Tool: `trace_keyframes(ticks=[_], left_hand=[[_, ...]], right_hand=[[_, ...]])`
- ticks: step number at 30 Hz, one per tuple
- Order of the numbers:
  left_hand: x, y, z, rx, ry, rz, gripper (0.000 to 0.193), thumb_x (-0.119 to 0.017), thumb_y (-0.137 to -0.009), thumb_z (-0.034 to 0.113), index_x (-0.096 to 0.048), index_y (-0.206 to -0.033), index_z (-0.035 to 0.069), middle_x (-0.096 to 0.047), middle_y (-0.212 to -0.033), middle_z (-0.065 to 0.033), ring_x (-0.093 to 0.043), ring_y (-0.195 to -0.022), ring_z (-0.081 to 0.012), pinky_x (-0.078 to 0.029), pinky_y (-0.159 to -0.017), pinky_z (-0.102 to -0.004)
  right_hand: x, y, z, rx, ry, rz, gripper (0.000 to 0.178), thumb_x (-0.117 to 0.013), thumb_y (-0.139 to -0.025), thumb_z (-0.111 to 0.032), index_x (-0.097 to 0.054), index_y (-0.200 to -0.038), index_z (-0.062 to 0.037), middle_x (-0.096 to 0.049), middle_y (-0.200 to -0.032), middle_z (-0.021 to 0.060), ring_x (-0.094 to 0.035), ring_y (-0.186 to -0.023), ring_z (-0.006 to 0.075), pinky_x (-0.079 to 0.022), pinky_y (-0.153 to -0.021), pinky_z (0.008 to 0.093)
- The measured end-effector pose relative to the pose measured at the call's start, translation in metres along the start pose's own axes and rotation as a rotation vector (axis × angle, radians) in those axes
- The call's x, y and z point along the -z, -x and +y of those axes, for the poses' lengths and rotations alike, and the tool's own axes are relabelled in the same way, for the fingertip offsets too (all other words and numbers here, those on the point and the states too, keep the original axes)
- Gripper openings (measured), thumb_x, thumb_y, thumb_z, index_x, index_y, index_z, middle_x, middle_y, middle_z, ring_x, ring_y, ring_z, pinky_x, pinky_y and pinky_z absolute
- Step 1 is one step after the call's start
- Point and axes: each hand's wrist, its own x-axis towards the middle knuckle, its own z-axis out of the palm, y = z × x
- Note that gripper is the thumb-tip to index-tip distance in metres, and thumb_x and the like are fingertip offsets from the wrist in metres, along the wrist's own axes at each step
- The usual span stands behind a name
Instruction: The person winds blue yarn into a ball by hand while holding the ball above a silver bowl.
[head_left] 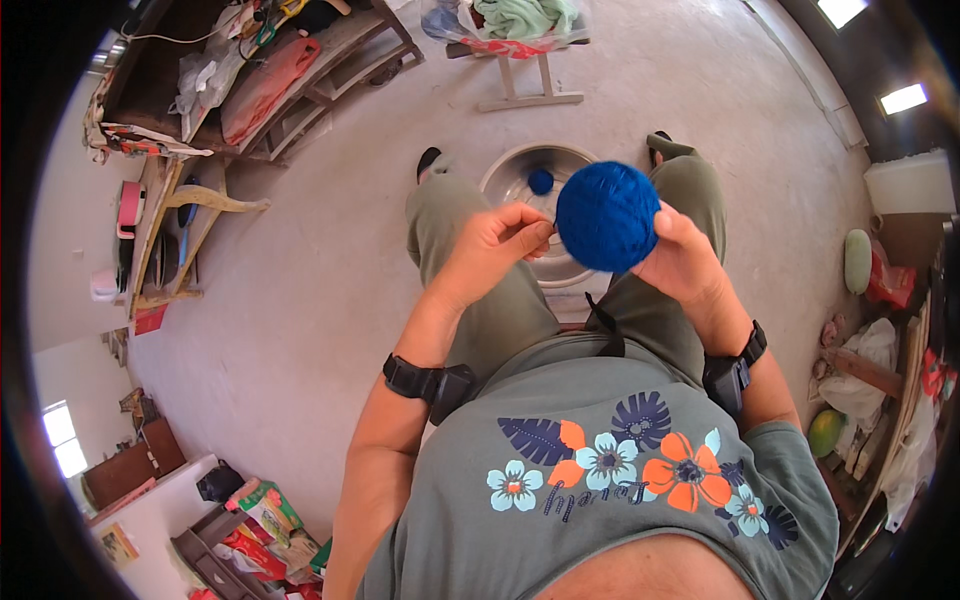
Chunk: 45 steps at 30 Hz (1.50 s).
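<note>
My right hand (688, 258) cups the round blue yarn ball (605, 218), seemingly to steady it. My left hand (505, 240) pinches closed beside it, likely for control.

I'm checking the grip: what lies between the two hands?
In the head view, the large blue yarn ball lies between the left hand and right hand.

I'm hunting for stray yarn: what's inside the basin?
One small blue ball shows in the basin. The big ball and the left hand block part of the basin, so anything behind them can't be seen.
</note>
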Motion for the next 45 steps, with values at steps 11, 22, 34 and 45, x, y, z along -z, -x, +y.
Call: trace_keyframes(ticks=[11, 22, 34, 45], left_hand=[[-0.018, 0.006, 0.003, 0.095, -0.146, -0.151, 0.016, -0.066, -0.095, 0.012, -0.069, -0.103, -0.002, -0.068, -0.088, -0.0009, -0.062, -0.083, -0.0082, -0.051, -0.076, -0.0250], [-0.009, 0.009, 0.042, -0.002, -0.075, -0.246, 0.008, -0.070, -0.091, 0.007, -0.070, -0.095, 0.000, -0.065, -0.091, -0.0006, -0.059, -0.085, -0.0079, -0.047, -0.077, -0.0234], [-0.006, 0.002, 0.037, -0.071, -0.208, -0.089, 0.009, -0.069, -0.093, 0.011, -0.067, -0.096, 0.003, -0.064, -0.090, 0.0017, -0.059, -0.085, -0.0062, -0.049, -0.077, -0.0239], [-0.002, 0.003, 0.040, -0.076, -0.201, -0.156, 0.009, -0.070, -0.092, 0.010, -0.069, -0.096, 0.002, -0.063, -0.092, 0.0006, -0.060, -0.088, -0.0071, -0.048, -0.078, -0.0234]], right_hand=[[-0.010, -0.012, 0.004, 0.095, 0.034, 0.289, 0.066, -0.067, -0.091, -0.037, -0.044, -0.137, 0.0037, -0.058, -0.130, 0.0166, -0.061, -0.117, 0.0255, -0.050, -0.100, 0.0426], [0.007, -0.003, 0.019, 0.034, 0.780, 0.374, 0.066, -0.081, -0.079, -0.026, -0.049, -0.130, 0.0005, -0.060, -0.115, 0.0123, -0.058, -0.108, 0.0180, -0.048, -0.094, 0.0312], [-0.009, 0.003, 0.010, -0.267, 0.245, 0.183, 0.073, -0.072, -0.087, -0.040, -0.044, -0.141, 0.0003, -0.059, -0.124, 0.0092, -0.054, -0.118, 0.0176, -0.042, -0.103, 0.0322], [-0.008, 0.003, -0.001, -0.325, 0.420, 0.022, 0.073, -0.077, -0.081, -0.038, -0.050, -0.137, -0.0001, -0.061, -0.123, 0.0095, -0.055, -0.116, 0.0163, -0.042, -0.103, 0.0301]])
